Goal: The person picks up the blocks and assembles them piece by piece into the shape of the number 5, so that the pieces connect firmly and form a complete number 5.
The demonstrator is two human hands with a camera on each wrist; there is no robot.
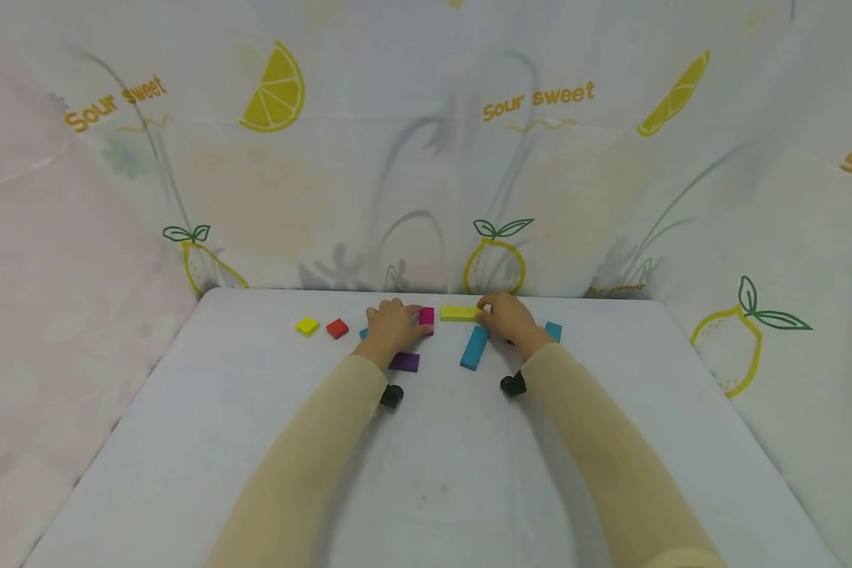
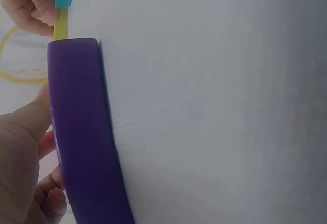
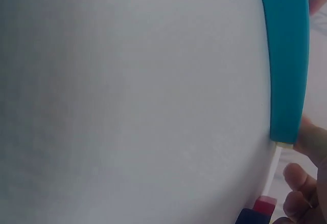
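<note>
My left hand [image 1: 392,325] reaches to the far part of the table, pinching a magenta block [image 1: 427,316] with finger and thumb. Just to the right lies a long yellow block [image 1: 458,313], and the fingers of my right hand [image 1: 506,317] pinch its right end. A purple block [image 1: 405,362] lies near the left wrist and fills much of the left wrist view [image 2: 82,121], hiding part of that hand. By the right hand is a slanted blue block [image 1: 473,349]. In the right wrist view a large blue block [image 3: 288,60] partly covers what is behind it.
On the left are a small yellow block [image 1: 308,326] and a red block [image 1: 337,328]. Another blue block [image 1: 554,331] shows beyond the right wrist, and a bit of blue peeks out left of the left hand. A lemon-print cloth [image 1: 369,181] hangs behind the white table [image 1: 433,465].
</note>
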